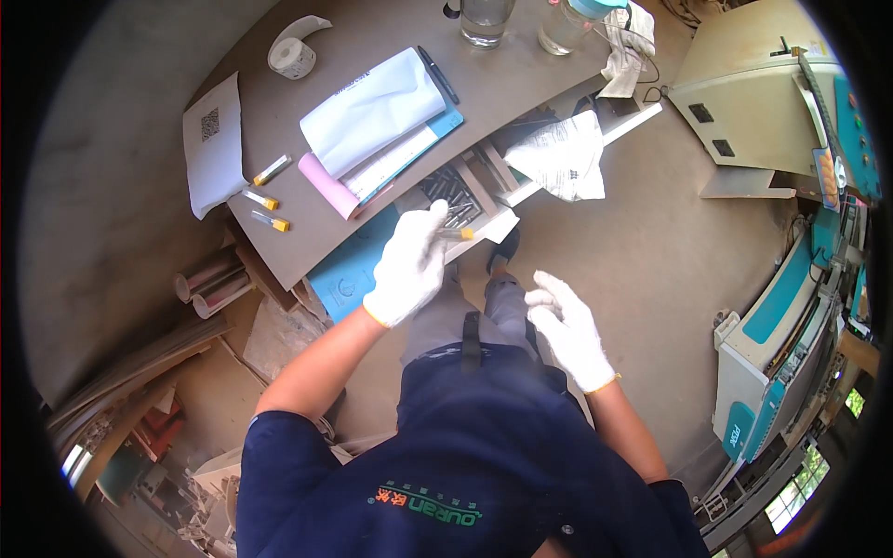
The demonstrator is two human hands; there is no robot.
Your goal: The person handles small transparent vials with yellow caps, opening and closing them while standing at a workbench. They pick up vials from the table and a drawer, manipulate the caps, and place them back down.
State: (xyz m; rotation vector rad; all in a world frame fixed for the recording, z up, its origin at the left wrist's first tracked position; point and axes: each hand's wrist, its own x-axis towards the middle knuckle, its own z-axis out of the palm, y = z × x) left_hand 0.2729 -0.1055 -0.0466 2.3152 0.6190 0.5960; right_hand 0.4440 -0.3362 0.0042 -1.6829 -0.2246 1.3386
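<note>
The left hand (411, 265) pinches a yellow-capped clear tube (458, 233) over the drawer (500, 227). Right of the drawer, the right hand (569, 333) hangs loosely spread.

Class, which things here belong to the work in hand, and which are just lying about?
Likely in the work:
yellow-capped tube in the left hand
three similar tubes on the desk
metal pieces in the drawer

Apparently lying about:
paper roll
black pen
blue-lidded bottle
</note>
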